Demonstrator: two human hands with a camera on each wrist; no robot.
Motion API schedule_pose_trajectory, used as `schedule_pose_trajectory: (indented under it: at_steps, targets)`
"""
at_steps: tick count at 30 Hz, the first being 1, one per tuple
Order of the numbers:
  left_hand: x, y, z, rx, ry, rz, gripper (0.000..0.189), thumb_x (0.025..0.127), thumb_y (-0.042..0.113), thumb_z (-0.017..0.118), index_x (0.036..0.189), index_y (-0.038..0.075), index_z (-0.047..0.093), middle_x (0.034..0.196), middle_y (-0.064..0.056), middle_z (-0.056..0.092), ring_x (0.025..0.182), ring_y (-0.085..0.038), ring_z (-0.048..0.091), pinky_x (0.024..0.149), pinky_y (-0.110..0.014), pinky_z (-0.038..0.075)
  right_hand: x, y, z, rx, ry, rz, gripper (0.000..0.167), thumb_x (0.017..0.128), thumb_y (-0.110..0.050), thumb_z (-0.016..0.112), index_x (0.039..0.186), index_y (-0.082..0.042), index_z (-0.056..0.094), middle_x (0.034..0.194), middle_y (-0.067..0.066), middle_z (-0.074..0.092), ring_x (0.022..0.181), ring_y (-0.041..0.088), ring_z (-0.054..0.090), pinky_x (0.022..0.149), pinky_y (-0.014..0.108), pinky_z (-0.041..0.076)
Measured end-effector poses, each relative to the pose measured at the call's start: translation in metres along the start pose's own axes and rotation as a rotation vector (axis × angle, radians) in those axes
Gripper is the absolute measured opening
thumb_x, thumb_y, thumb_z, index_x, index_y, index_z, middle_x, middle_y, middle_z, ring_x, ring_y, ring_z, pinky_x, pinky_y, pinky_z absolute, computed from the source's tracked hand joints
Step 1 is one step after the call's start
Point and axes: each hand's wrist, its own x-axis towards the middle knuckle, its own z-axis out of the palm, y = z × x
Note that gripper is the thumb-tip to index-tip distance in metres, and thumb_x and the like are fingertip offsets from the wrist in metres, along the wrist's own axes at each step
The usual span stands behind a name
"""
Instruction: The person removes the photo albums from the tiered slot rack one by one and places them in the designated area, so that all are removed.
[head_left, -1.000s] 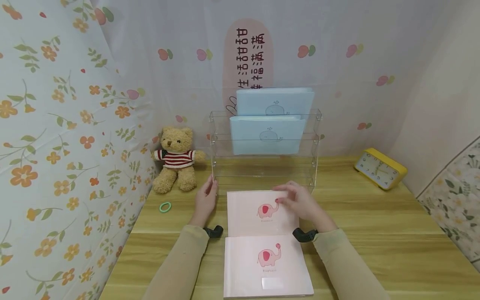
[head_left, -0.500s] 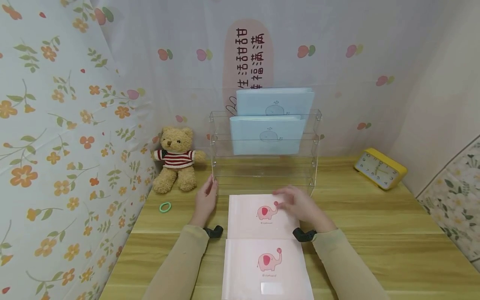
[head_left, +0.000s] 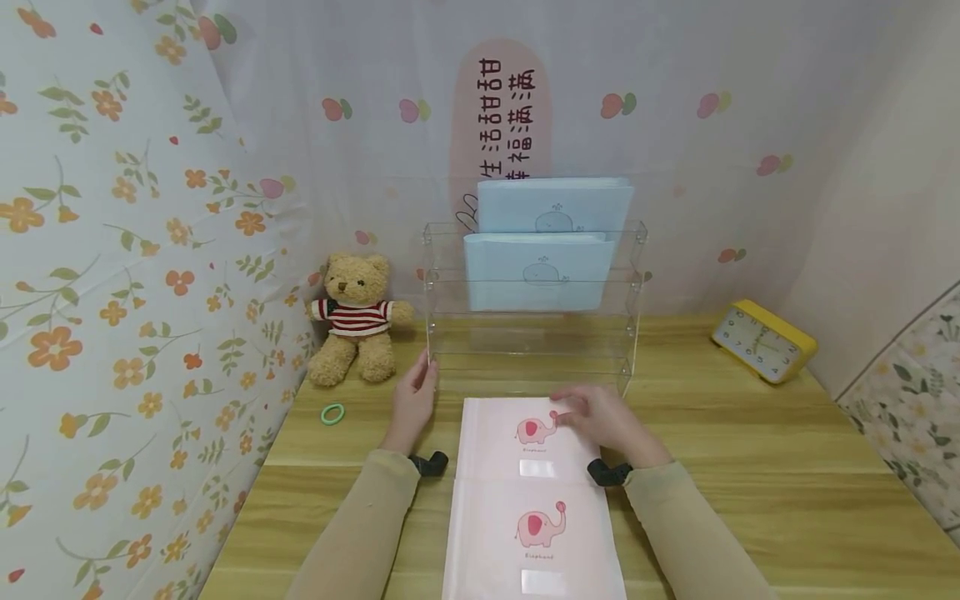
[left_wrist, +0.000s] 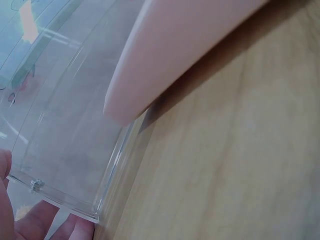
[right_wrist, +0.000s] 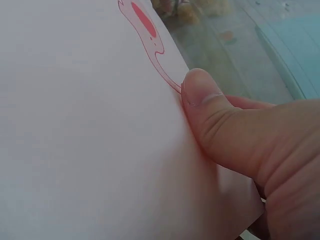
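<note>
My right hand (head_left: 603, 421) pinches the top right edge of a pink elephant-print folder (head_left: 495, 437), thumb on its front in the right wrist view. A second pink elephant folder (head_left: 495, 533) lies nearer me and overlaps the lower part of the first in the head view. My left hand (head_left: 415, 400) grips the left side panel of a clear acrylic rack (head_left: 525, 337); in the left wrist view its fingers (left_wrist: 37, 220) wrap behind the panel edge. Two blue whale-print folders, one in front (head_left: 495, 279) and one behind (head_left: 510, 204), stand in the upper tiers.
A teddy bear (head_left: 358, 317) in a striped sweater sits left of the rack. Near it a green ring (head_left: 332, 414) lies on the wooden table (head_left: 750, 467). A yellow alarm clock (head_left: 765, 340) stands at the back right, and a patterned curtain (head_left: 150, 333) borders the left side.
My right hand and the upper pink folder have moved slightly toward me, away from the rack; its white label now shows. The lower folder has also slid nearer. My left hand stays on the rack.
</note>
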Motion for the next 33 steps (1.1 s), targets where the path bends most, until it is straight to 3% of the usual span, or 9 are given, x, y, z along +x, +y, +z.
schedule_pose_trajectory:
  at_steps: [26,33]
  targets:
    - [-0.0011,0.0028,-0.0016,0.034,0.018,-0.026,0.049,0.115,0.03,0.062,0.16,0.012,0.058,0.165,-0.015,0.057,0.146,-0.039,0.063,0.124,-0.054,0.051,0.0002,0.0055,0.0073,-0.117,-0.005,-0.01,0.032,0.098,-0.032,0.085,0.128,-0.019,0.081,0.138,0.016,0.077,0.134,0.046,0.067,0.115,0.067,0.054]
    - [-0.0006,0.0018,-0.0002,0.014,0.017,-0.014,0.05,0.114,0.03,0.063,0.16,0.011,0.058,0.164,-0.015,0.058,0.145,-0.039,0.063,0.123,-0.055,0.052,-0.0009,0.0105,0.001,-0.134,0.022,-0.077,0.03,0.1,-0.028,0.083,0.126,-0.013,0.082,0.129,0.016,0.079,0.121,0.042,0.072,0.106,0.063,0.06]
